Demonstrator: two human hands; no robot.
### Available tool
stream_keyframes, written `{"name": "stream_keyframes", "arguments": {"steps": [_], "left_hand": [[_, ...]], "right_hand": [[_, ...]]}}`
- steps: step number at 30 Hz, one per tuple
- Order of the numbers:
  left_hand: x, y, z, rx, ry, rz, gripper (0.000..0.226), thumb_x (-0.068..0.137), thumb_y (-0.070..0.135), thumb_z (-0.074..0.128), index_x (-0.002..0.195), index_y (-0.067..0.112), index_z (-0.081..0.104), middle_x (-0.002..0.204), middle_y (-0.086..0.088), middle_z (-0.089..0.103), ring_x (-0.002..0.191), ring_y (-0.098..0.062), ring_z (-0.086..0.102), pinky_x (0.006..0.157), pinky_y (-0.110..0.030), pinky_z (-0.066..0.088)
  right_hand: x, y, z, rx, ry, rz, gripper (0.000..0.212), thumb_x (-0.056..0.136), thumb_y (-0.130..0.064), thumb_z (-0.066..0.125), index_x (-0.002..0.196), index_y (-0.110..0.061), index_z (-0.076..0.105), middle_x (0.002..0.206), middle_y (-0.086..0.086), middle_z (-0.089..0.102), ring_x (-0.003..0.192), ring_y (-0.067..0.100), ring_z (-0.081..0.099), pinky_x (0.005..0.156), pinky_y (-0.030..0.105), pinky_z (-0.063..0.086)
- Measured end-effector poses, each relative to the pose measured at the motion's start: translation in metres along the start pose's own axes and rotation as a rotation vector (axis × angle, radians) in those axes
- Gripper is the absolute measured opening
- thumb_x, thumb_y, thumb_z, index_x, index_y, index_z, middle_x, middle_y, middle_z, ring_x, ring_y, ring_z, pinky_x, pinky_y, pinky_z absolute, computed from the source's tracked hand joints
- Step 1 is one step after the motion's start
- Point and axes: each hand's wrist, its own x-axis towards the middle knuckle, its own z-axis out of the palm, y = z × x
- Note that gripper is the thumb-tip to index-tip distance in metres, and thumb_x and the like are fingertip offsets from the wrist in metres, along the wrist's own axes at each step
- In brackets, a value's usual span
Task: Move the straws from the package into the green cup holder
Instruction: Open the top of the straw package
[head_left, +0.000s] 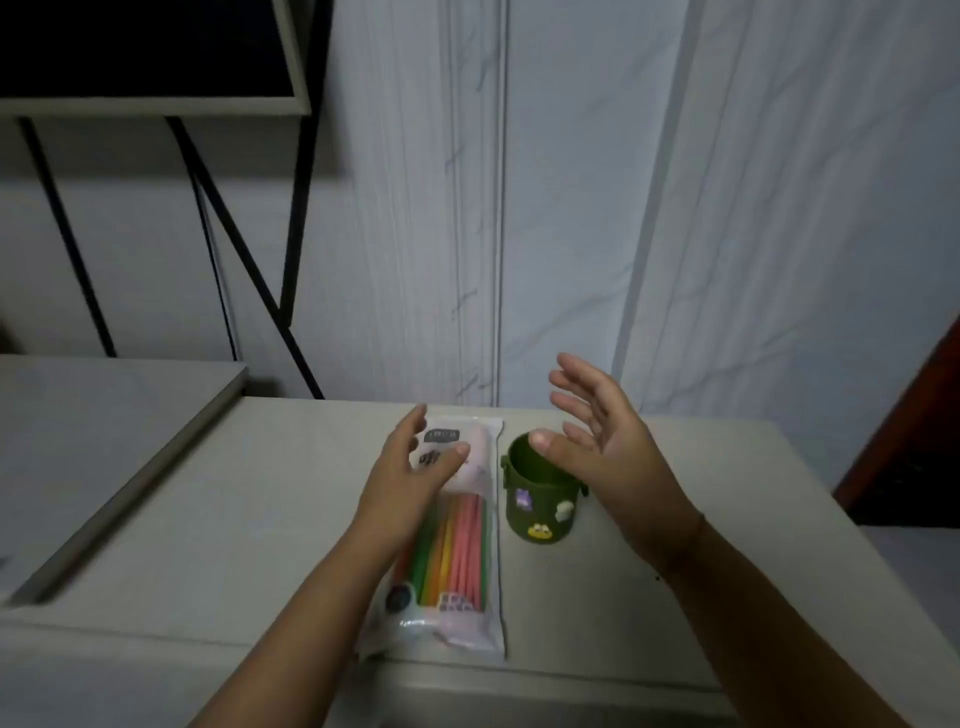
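Left hand: the left hand (415, 462) was held spread and empty over the far end of the package (441, 535), thumb and fingers apart; contact with the film could not be told
Right hand: the right hand (597, 441) was raised open, palm turned inward, fingers apart, nothing gripped, above and just beside the green cup holder (540, 499)
Package: a long clear bag was laid flat on the table (727, 571), its near end at the table's edge, apparently still sealed
Straws: the straws (457, 551) were seen inside the package, bundled lengthwise, in green, orange and pink
Handling: straws were judged light and thin, easily bent or scattered; film judged slippery and soft; a hold near the far seam is advised for opening
Holder: stood upright, mouth open, just right of the package, decorated with small stickers
Surroundings: a black metal rack (208, 208) was noted far left, well apart
Obstructions: none was noted between package and holder
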Motion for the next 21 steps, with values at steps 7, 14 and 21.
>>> {"name": "stream_keyframes", "arguments": {"steps": [7,14,21], "left_hand": [[-0.014,-0.039,0.015,0.200,0.030,-0.354,0.104,0.056,0.056,0.081,0.139,0.014,0.035,0.132,-0.008,0.054,0.114,-0.030,0.058,0.094,-0.047,0.051],[-0.017,-0.025,0.011,0.017,0.009,-0.508,0.062,0.062,0.036,0.086,0.107,0.003,0.060,0.090,-0.014,0.068,0.069,-0.027,0.064,0.047,-0.026,0.049],[-0.052,0.010,-0.011,-0.385,0.190,-0.153,0.040,0.072,0.013,0.080,0.108,0.017,0.062,0.095,-0.003,0.071,0.083,-0.018,0.069,0.064,-0.027,0.056]], "right_hand": [[-0.038,0.010,0.019,0.083,0.014,0.062,0.066,0.079,-0.010,0.070,0.132,-0.033,0.040,0.138,-0.006,0.048,0.126,0.009,0.047,0.099,0.024,0.044],[-0.036,0.017,0.040,0.027,-0.027,0.057,0.056,0.081,-0.011,0.069,0.129,-0.027,0.046,0.125,-0.007,0.053,0.111,0.003,0.054,0.084,0.012,0.050],[-0.035,0.010,0.062,0.046,-0.050,0.058,0.040,0.085,-0.019,0.063,0.121,-0.028,0.049,0.121,-0.007,0.055,0.106,0.008,0.059,0.074,0.014,0.053]]}}
